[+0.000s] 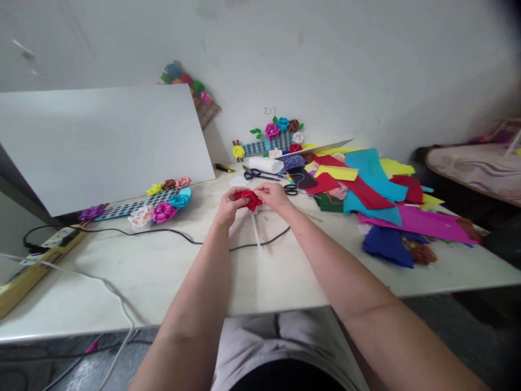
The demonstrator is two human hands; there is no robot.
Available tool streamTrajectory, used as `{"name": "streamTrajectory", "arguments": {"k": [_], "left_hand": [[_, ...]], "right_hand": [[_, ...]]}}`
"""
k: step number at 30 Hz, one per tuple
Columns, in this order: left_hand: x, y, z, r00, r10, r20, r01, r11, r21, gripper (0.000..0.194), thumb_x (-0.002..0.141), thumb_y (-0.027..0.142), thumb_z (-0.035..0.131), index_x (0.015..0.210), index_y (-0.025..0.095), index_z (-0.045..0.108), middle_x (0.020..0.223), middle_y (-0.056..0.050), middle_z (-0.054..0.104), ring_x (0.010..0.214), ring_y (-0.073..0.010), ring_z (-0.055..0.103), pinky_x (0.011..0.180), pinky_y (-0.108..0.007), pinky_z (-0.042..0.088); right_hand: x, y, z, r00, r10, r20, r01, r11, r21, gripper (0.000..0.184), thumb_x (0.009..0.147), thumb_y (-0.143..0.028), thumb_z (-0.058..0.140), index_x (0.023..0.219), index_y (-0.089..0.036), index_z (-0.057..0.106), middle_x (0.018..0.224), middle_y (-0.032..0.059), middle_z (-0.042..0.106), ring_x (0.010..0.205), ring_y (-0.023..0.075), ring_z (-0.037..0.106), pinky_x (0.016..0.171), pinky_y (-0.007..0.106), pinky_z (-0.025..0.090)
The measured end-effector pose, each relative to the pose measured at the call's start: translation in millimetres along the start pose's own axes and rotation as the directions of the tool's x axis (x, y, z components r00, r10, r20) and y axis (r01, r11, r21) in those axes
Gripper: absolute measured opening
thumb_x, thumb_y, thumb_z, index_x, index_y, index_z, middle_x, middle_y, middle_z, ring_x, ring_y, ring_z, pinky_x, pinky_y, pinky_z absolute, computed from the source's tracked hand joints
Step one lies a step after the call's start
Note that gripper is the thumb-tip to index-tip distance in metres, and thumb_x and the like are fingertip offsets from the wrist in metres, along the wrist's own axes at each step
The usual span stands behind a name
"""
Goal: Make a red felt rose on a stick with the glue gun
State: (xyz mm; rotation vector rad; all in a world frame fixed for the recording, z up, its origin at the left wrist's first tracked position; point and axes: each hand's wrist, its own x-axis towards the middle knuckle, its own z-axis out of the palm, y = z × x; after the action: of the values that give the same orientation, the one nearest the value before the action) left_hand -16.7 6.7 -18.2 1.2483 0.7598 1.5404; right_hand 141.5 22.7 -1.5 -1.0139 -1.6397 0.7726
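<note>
Both my hands meet over the middle of the white table (171, 282), pinching a small red felt flower (249, 199). My left hand (230, 205) grips its left side with the fingers curled. Closed on the flower's right side are the fingers of my right hand (273, 196). A thin white stick (256, 233) lies on the table just below the flower. Blue-handled scissors (254, 174) and a white roll (265, 164) lie a little beyond my hands.
A heap of coloured felt sheets (378, 195) covers the right of the table. Finished flower-decorated weavings lie at the left (142, 209) and lean on the wall (271, 141). A black cable (163, 232) crosses the table. A white board (97, 141) leans at the left.
</note>
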Motion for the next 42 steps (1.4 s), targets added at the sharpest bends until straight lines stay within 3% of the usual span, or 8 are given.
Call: {"name": "streamTrajectory", "arguments": {"k": [11, 21, 38, 42], "left_hand": [[0.6, 0.2, 0.0, 1.000, -0.007, -0.013, 0.007, 1.000, 0.012, 0.041, 0.045, 0.016, 0.083, 0.083, 0.016, 0.070, 0.071, -0.001, 0.069, 0.063, -0.0141, 0.062, 0.064, -0.029, 0.052], [1.5, -2.4, -1.5, 1.000, -0.011, -0.014, 0.011, 1.000, -0.001, 0.036, 0.045, 0.019, 0.086, 0.076, 0.015, 0.068, 0.072, -0.005, 0.070, 0.063, -0.0175, 0.064, 0.064, -0.032, 0.053], [0.0, 0.0, -1.2, 1.000, -0.006, -0.012, 0.007, 1.000, 0.014, 0.035, 0.045, 0.018, 0.085, 0.075, 0.015, 0.068, 0.072, -0.005, 0.070, 0.063, -0.0170, 0.063, 0.064, -0.032, 0.052], [-0.2, 1.3, -0.2, 0.999, -0.018, -0.042, 0.017, 0.999, -0.030, 0.035, 0.045, 0.018, 0.084, 0.075, 0.014, 0.067, 0.072, -0.006, 0.070, 0.063, -0.0171, 0.064, 0.064, -0.031, 0.052]], "right_hand": [[-1.2, 0.3, 0.9, 1.000, 0.000, -0.003, 0.000, 1.000, 0.016, 0.009, 0.073, -0.021, 0.063, 0.073, -0.017, 0.071, 0.070, 0.0011, 0.070, 0.065, 0.0141, 0.062, 0.065, 0.026, 0.049], [-1.9, 3.1, 2.0, 1.000, 0.020, 0.001, -0.020, 0.999, 0.046, 0.007, 0.072, -0.021, 0.064, 0.072, -0.019, 0.071, 0.072, 0.0020, 0.071, 0.069, 0.0171, 0.064, 0.070, 0.032, 0.052], [-2.5, 5.6, 0.1, 1.000, -0.025, 0.014, 0.025, 1.000, 0.008, 0.008, 0.072, -0.022, 0.063, 0.074, -0.020, 0.070, 0.065, -0.0004, 0.067, 0.064, 0.0151, 0.061, 0.066, 0.029, 0.049], [-2.9, 0.3, -6.2, 0.999, -0.041, -0.031, 0.041, 0.999, -0.007, 0.012, 0.074, -0.024, 0.060, 0.079, -0.019, 0.070, 0.062, -0.0014, 0.064, 0.064, 0.0151, 0.060, 0.066, 0.028, 0.047]]}}
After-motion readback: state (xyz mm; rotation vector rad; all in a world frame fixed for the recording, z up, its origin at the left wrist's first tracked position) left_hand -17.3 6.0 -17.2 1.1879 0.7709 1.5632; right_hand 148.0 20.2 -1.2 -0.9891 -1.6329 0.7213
